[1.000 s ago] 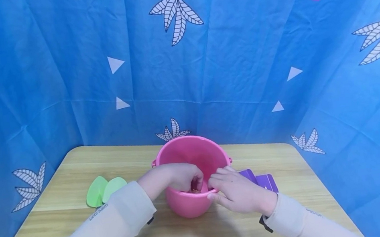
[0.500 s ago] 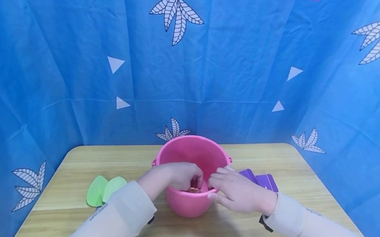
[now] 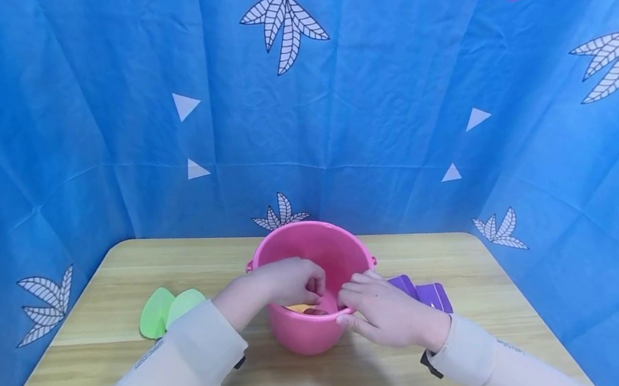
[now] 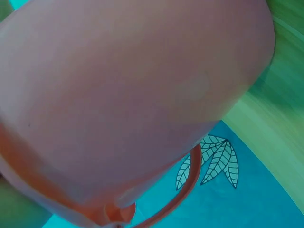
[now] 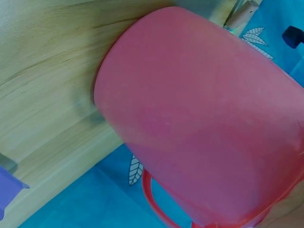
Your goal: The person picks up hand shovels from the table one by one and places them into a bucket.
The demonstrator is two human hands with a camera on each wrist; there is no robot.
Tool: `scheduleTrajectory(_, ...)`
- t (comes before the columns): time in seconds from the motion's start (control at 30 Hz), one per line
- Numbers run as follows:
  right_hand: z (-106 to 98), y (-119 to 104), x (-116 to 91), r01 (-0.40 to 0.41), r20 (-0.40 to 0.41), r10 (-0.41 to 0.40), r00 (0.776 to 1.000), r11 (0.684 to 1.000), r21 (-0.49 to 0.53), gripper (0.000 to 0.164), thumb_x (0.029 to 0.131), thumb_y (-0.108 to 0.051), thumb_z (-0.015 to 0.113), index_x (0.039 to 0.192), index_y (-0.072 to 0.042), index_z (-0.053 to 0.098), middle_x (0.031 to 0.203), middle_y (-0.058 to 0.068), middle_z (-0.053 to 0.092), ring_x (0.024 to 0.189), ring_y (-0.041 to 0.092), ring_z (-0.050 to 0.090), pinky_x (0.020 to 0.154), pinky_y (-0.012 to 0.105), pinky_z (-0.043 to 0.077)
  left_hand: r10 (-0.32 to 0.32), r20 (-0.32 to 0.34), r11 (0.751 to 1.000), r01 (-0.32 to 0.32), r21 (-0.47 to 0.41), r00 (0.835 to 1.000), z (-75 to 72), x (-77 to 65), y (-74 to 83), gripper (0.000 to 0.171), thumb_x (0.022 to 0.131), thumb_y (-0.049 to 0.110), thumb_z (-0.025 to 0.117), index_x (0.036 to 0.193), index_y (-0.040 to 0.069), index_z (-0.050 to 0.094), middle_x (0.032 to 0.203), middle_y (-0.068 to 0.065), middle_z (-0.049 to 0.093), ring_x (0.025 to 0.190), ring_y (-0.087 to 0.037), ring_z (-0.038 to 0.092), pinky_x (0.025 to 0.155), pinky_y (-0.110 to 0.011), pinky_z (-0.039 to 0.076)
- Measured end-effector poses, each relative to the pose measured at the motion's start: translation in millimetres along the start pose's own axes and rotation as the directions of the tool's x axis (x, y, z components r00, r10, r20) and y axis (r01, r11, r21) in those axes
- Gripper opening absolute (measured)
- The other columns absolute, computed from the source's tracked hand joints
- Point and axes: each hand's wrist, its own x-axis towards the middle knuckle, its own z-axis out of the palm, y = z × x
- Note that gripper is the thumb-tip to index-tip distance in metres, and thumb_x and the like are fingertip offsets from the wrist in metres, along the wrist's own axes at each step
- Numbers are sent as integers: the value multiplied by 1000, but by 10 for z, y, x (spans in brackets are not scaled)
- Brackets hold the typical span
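Grips pink bucket [image 3: 312, 336] by near-right rim [image 3: 327, 317] with right hand [image 3: 384, 309]; holds left hand [image 3: 294, 279] apart inside, with curled fingers [image 3: 319, 282] near yellow object [image 3: 297, 308]; cannot tell whether pinching anything.

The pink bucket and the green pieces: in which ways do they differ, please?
Shape: the bucket is round and deep; the green pieces look leaf-shaped. Size: the bucket looks much larger than the green pieces. Contact: the right hand grips the bucket; neither of the hands touches the green pieces. Both rest on the wooden table.
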Motion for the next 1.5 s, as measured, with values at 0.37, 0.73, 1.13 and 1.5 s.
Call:
scheduleTrajectory(0.37, 15, 23, -23, -1, -2, 1, 1000, 1000, -10, 26, 96, -51, 34, 92, -31, 49, 87, -20, 45, 89, 0, 35, 86, 29, 33, 31, -110, 999, -26, 45, 993, -93, -107, -1, 11, 82, 25, 69, 83, 26, 58, 78, 11, 59, 75, -9, 55, 69, -23, 48)
scheduleTrajectory(0.73, 4, 34, -31, 4, -7, -4, 1000, 1000, -7, 27, 96, -52, 33, 93, -31, 50, 87, -20, 46, 89, 1, 36, 85, 29, 33, 28, -299, 997, -7, 71, 954, -159, -320, 7, 16, 81, 28, 70, 93, 28, 59, 85, 16, 57, 81, -3, 54, 72, -21, 48)
scheduleTrajectory(1.13, -12, 33, -44, 0, 0, 0, 1000, 1000, -3, 27, 96, -52, 35, 94, -30, 51, 88, -20, 47, 90, 1, 36, 86, 30, 34, 16, -427, 997, 18, 74, 904, -228, -552, -17, 17, 83, 28, 68, 98, 31, 59, 91, 17, 57, 90, -6, 54, 75, -24, 49)
scheduleTrajectory(1.5, -41, 15, -44, 0, 13, 0, 1000, 1000, 0, 27, 97, -50, 34, 95, -30, 51, 90, -18, 48, 90, 2, 37, 86, 31, 34, -9, -447, 997, 40, 60, 895, -259, -734, -85, 14, 86, 30, 64, 98, 32, 58, 93, 14, 57, 89, -10, 53, 71, -27, 51)
